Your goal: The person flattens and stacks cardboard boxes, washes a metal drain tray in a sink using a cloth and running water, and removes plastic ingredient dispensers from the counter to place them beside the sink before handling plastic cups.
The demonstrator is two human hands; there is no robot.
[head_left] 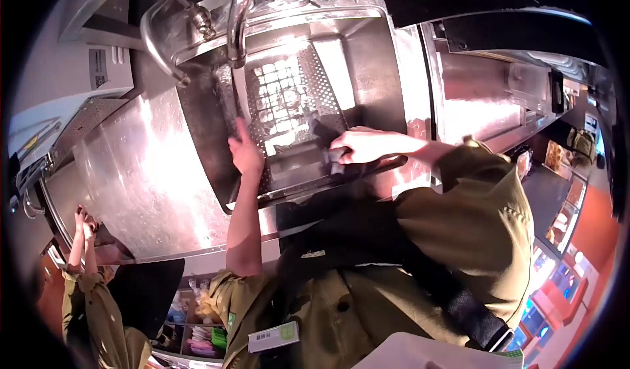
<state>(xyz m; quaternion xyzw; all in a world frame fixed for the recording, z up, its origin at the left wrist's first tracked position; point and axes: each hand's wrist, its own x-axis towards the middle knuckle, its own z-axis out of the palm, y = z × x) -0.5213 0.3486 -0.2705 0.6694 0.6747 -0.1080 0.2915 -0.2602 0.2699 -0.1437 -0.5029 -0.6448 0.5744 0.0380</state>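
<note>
A perforated metal tray (321,83) leans in the sink, its surface showing a bright grid pattern. My left hand (247,155) is at the tray's left side, below the curved faucet (237,41); its fingers are stretched and apart. Water seems to fall from that faucet close to the fingertips. Over the lower right of the tray, my right hand (359,147) is closed round a dark handled tool (336,159). A dark blurred part of it appears to reach up across the tray, and its exact kind is unclear.
The metal sink (374,60) has raised walls. A second bent spout (154,41) stands at its left. A wet steel counter (141,172) extends left, where another person's hands (85,223) are at the counter edge. Shelves with colourful items (207,339) sit below.
</note>
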